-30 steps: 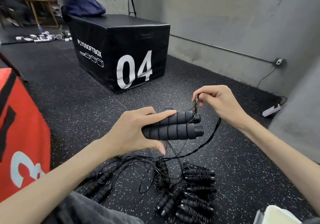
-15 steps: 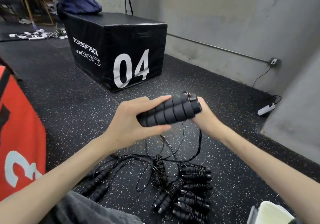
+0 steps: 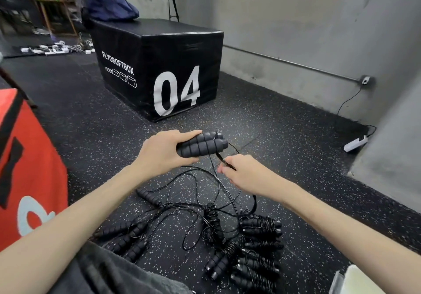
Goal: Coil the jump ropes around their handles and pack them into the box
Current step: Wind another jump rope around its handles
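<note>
My left hand [image 3: 159, 152] grips two black ribbed foam handles [image 3: 202, 144] held side by side, pointing right. Just below and right of them, my right hand [image 3: 248, 175] pinches the thin black rope [image 3: 224, 160] that runs out from the handles' ends. The rope hangs down in loose loops [image 3: 193, 186] to the floor. On the floor below lie several jump ropes wound around their handles [image 3: 259, 227], and more uncoiled handles [image 3: 127, 236] at the left. A pale box corner [image 3: 360, 280] shows at the bottom right.
A black plyo box marked 04 [image 3: 159, 66] stands ahead with a dark blue bag [image 3: 109, 6] on top. A red plyo box [image 3: 25, 168] is at my left. A grey wall [image 3: 387, 134] and a white power strip [image 3: 356, 143] are at the right.
My right hand swung from above the handles, behind them, and down to below their right end, carrying the rope around. The handles rose slightly in my left hand.
</note>
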